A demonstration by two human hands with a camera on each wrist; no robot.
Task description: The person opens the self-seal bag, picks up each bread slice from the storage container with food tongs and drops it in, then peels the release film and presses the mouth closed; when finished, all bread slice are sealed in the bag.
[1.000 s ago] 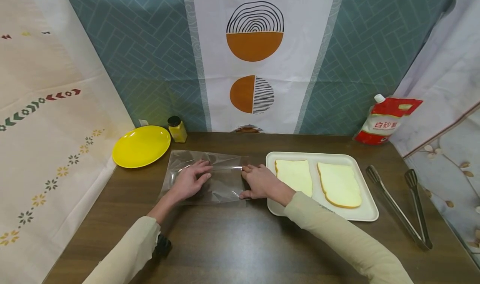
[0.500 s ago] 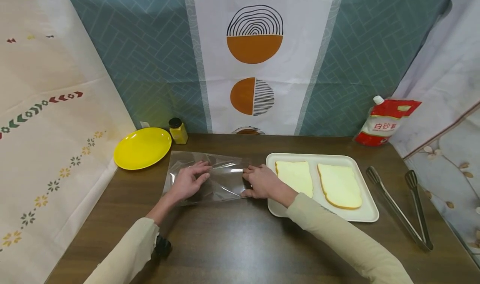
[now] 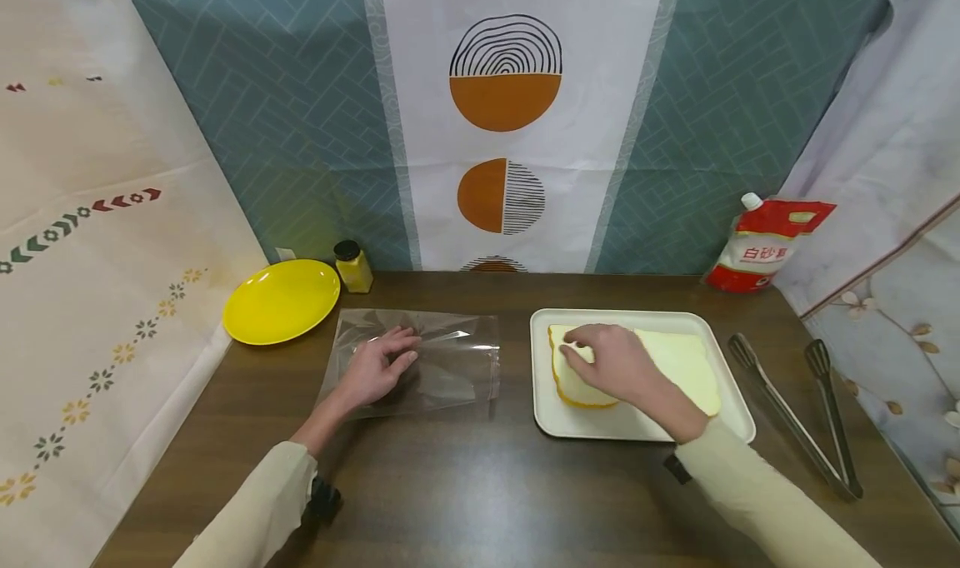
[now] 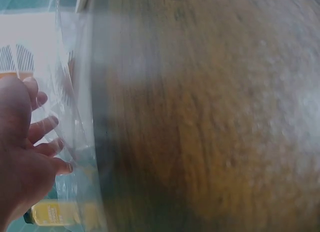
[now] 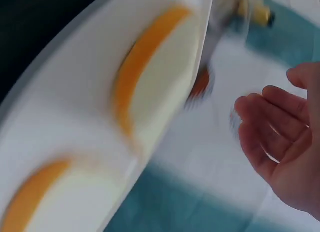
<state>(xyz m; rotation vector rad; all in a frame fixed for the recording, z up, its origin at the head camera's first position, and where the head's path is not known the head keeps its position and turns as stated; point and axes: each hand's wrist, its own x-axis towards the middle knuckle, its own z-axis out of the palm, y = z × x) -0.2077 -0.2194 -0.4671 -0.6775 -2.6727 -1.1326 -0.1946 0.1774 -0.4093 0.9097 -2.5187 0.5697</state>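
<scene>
My left hand [image 3: 373,371] rests on a clear plastic bag [image 3: 450,368] that lies flat on the table, its fingers loosely spread. In the left wrist view the fingers touch the clear film. My right hand [image 3: 618,360] hovers over a white tray [image 3: 551,422] with nothing between its fingers, which are loosely bent and apart from the thumb. Beneath it a slice of bread [image 3: 573,385] with a brown crust is partly covered. A second bread slice [image 3: 690,364] lies to its right, partly behind the wrist. The right wrist view shows both slices blurred.
Right of the tray stand spread metal tongs [image 3: 787,418]. A yellow plate [image 3: 281,301] and a yellow jar with a black lid [image 3: 352,266] sit at the back left. At the back right a red and white pouch [image 3: 761,247] leans near the curtain.
My right hand has left the bag's right edge and moved right, over the left bread slice. The bag's right end now lies uncovered. My left hand stays on the bag.
</scene>
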